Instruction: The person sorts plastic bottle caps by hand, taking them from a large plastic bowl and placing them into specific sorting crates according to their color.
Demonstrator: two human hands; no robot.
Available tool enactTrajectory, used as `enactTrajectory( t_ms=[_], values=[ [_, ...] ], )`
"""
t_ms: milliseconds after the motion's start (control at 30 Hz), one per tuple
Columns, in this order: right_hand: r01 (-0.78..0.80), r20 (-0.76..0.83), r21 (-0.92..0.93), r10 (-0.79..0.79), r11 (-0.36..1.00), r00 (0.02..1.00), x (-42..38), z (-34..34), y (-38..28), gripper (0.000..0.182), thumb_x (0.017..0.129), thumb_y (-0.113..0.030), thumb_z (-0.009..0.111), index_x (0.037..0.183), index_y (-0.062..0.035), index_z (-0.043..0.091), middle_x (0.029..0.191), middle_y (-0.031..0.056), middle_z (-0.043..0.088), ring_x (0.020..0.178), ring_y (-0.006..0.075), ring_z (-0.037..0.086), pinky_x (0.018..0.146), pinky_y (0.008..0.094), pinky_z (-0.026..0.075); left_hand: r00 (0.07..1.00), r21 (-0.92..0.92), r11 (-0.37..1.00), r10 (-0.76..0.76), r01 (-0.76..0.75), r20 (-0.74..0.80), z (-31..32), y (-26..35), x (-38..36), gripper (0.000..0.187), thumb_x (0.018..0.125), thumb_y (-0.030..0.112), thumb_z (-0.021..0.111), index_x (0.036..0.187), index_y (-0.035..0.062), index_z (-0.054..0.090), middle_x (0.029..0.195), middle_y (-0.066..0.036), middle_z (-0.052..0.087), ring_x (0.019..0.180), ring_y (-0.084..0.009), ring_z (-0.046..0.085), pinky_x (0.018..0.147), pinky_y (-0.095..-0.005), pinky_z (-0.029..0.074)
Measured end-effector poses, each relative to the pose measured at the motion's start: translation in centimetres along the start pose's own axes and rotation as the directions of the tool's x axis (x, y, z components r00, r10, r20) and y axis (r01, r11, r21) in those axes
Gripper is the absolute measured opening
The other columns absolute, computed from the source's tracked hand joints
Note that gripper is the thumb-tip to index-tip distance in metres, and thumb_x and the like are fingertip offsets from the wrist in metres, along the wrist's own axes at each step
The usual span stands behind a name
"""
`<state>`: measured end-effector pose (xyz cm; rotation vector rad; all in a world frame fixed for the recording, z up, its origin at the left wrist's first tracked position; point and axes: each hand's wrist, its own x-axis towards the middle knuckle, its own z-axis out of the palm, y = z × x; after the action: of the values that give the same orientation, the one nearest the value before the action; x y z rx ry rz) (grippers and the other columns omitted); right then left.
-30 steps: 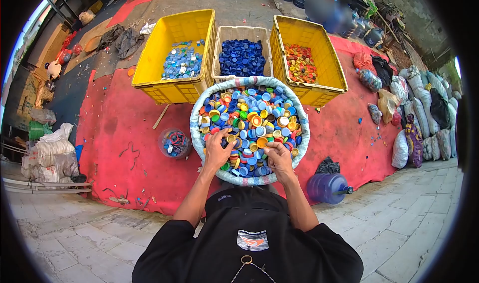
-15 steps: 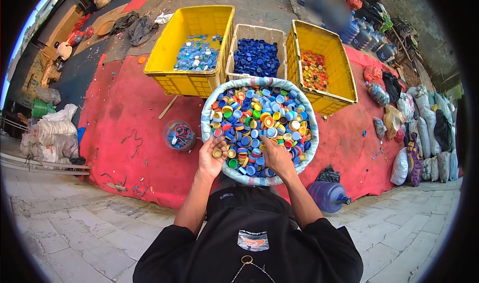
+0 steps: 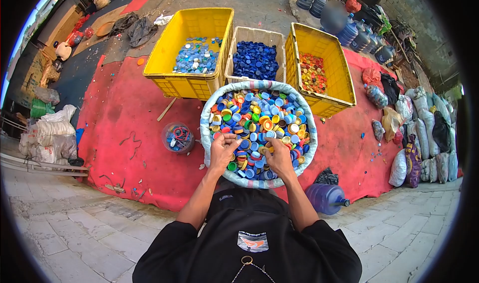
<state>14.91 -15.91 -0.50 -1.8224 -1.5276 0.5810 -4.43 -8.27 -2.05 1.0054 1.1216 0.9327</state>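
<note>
In the head view, a round basket (image 3: 205,118), its rim covered in pale woven cloth, is seen directly before the person and is filled with mixed bottle caps (image 3: 264,108) of many colours. The left hand (image 3: 223,153) is held over the near left part of the caps, with its fingers bent and the thumb brought close to them; whether a cap is pinched there cannot be told. The right hand (image 3: 279,158) is held over the near right part, with its fingers curled down at the caps, and its grasp is likewise hidden.

Beyond the basket, three crates are lined up. Light blue, white and green caps (image 3: 197,58) are contained in the left yellow crate (image 3: 199,23), dark blue caps (image 3: 254,61) in the cream crate (image 3: 259,32), and red, orange and yellow caps (image 3: 313,76) in the right yellow crate (image 3: 332,51). A clear round tub (image 3: 166,133) of small items is placed to the left of the basket, near a thin stick (image 3: 167,109), on the red sheet (image 3: 119,103). To the right, a large water jug (image 3: 323,199) is laid on its side beside a black plastic bag (image 3: 327,177). Filled sacks (image 3: 419,113) are stacked at the far right.
</note>
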Motion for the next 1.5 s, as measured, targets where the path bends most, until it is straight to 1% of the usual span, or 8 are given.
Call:
enactTrajectory(
  t_ms=[100,167,233,333,1067,1233,1333,1500],
  values=[
    [-0.266,0.055,0.474,0.274,0.839,0.960,-0.3,-0.6,0.7,0.034,0.084,-0.008,0.059,0.118,-0.0022,0.058,0.083,0.0069,0.063,0.057,0.0116,0.053,0.053,0.0262,0.044,0.979,0.430,0.881,0.154,-0.197,0.132,0.9,0.8,1.1,0.040,0.077,0.013,0.078,0.111,0.0010,0.062,0.095,-0.006,0.069,0.058,-0.0027,0.047,0.052,-0.0210,0.041],
    [-0.380,0.221,0.855,0.415,0.353,0.883,-1.1,-1.0,1.3,0.035,0.084,-0.008,0.057,0.118,-0.0026,0.057,0.083,0.0038,0.060,0.054,0.0092,0.048,0.050,0.0230,0.040,0.942,0.573,0.749,0.243,-0.333,0.231,2.1,1.5,2.1,0.046,0.076,0.011,0.077,0.118,0.0005,0.060,0.104,-0.013,0.069,0.076,-0.0157,0.064,0.066,-0.0280,0.051],
    [-0.367,0.322,0.929,0.410,0.034,0.853,-1.9,-1.7,0.9,0.038,0.083,-0.016,0.054,0.118,-0.0031,0.057,0.086,0.0060,0.060,0.062,0.0129,0.050,0.056,0.0263,0.041,0.818,0.575,0.586,0.461,-0.571,0.344,3.0,1.4,3.2,0.046,0.077,0.010,0.076,0.119,-0.0003,0.059,0.104,-0.015,0.070,0.088,-0.0224,0.069,0.073,-0.0316,0.054],
    [-0.315,0.403,0.904,0.327,-0.291,0.855,-3.4,-1.9,1.4,0.042,0.082,-0.018,0.051,0.121,-0.0025,0.053,0.098,0.0118,0.060,0.080,0.0198,0.055,0.069,0.0317,0.047,0.850,0.677,0.514,0.328,-0.527,0.413,3.7,1.2,4.0,0.050,0.080,0.010,0.072,0.125,-0.0011,0.054,0.113,-0.019,0.066,0.105,-0.0348,0.064,0.087,-0.0414,0.052],
    [-0.312,0.410,0.902,0.367,-0.298,0.835,-5.1,-1.3,1.1,0.043,0.079,-0.011,0.054,0.121,-0.0006,0.052,0.104,0.0119,0.059,0.091,0.0209,0.058,0.080,0.0349,0.049,0.875,0.766,0.429,0.309,-0.479,0.374,5.0,-0.4,6.0,0.044,0.080,0.028,0.074,0.111,-0.0006,0.063,0.098,-0.019,0.068,0.084,-0.0340,0.068,0.073,-0.0420,0.054],
    [-0.181,0.388,0.874,0.421,-0.452,0.820,-4.2,-2.6,1.1,0.049,0.075,-0.010,0.053,0.122,0.0018,0.050,0.115,0.0166,0.057,0.104,0.0271,0.057,0.092,0.0398,0.047,0.963,0.098,0.993,-0.089,0.066,0.255,5.5,1.4,5.8,0.035,0.091,0.024,0.059,0.114,-0.0008,0.061,0.099,-0.010,0.069,0.075,-0.0193,0.066,0.067,-0.0316,0.054],
    [-0.081,0.297,0.890,0.436,-0.449,0.849,-3.5,-4.4,1.1,0.058,0.071,-0.006,0.050,0.127,0.0064,0.046,0.125,0.0217,0.053,0.119,0.0351,0.052,0.107,0.0449,0.041,0.788,-0.467,0.669,-0.308,0.578,0.533,5.8,2.0,5.6,0.039,0.095,0.024,0.048,0.124,-0.0015,0.053,0.103,-0.012,0.067,0.079,-0.0177,0.065,0.067,-0.0301,0.056],
    [0.048,0.130,0.941,0.490,-0.335,0.862,-3.5,-6.6,1.9,0.065,0.066,-0.001,0.047,0.129,0.0112,0.042,0.126,0.0246,0.051,0.125,0.0401,0.048,0.113,0.0473,0.035,0.657,-0.426,0.559,-0.312,0.711,0.686,10.0,1.8,2.7,0.036,0.094,0.015,0.052,0.124,-0.0050,0.051,0.117,-0.019,0.062,0.098,-0.0262,0.064,0.088,-0.0351,0.053]
  ],
)
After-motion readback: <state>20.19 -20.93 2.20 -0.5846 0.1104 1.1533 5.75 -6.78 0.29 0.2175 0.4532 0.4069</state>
